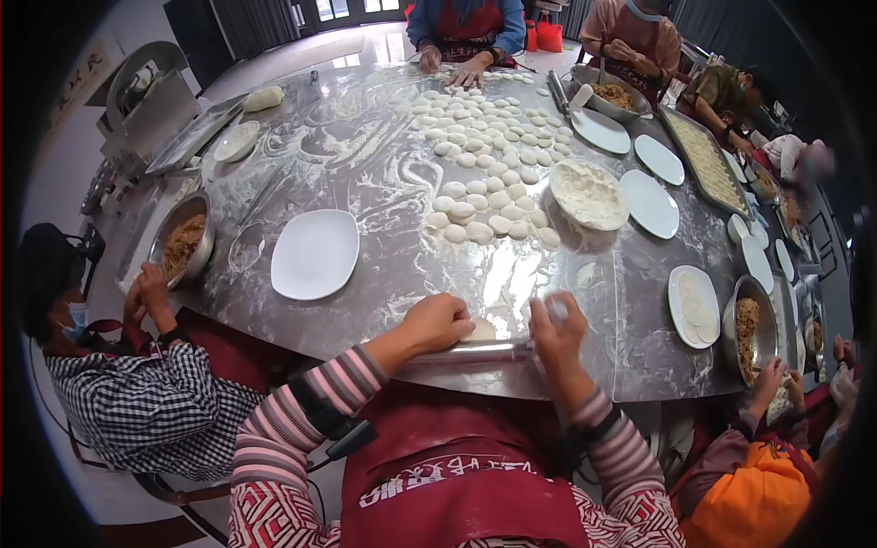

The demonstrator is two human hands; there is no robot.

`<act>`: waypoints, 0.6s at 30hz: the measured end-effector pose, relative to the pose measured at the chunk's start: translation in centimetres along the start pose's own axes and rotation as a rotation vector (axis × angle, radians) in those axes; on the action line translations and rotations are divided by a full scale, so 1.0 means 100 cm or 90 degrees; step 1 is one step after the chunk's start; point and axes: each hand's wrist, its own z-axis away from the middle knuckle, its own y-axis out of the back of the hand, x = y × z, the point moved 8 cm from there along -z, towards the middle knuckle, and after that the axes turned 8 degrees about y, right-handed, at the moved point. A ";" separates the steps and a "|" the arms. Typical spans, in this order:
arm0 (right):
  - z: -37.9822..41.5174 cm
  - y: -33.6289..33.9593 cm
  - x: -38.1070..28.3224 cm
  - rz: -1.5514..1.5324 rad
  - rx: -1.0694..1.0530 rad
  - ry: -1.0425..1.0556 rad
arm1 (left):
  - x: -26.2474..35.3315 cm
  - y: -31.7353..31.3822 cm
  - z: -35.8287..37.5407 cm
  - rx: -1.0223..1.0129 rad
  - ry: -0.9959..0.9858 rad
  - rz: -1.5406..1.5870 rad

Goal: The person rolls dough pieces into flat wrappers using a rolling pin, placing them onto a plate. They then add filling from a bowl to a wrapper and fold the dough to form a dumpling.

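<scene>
Close to the table's front edge, my left hand (440, 321) is closed at the left side of a small flat dough round (479, 330), its fingers pinching the edge. A shiny metallic rolling pin (470, 351) lies crosswise just below the dough. My right hand (558, 331) is at the pin's right end, partly blurred; its fingers are curled, and whether they grip the pin cannot be made out. Beyond my hands, many small floured dough pieces (500, 224) spread over the metal table (393, 274).
A white square plate (315, 255) lies left of centre. A flour bowl (589, 194) stands right of the dough pieces. Filling bowls (185, 239) are at both sides, with white plates (649, 204) at right. Co-workers sit left and right; another's hands (466, 71) are across the table.
</scene>
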 end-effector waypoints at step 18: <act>-0.039 -0.024 -0.014 0.064 -0.005 0.081 | 0.025 -0.004 -0.019 -0.039 -0.069 -0.054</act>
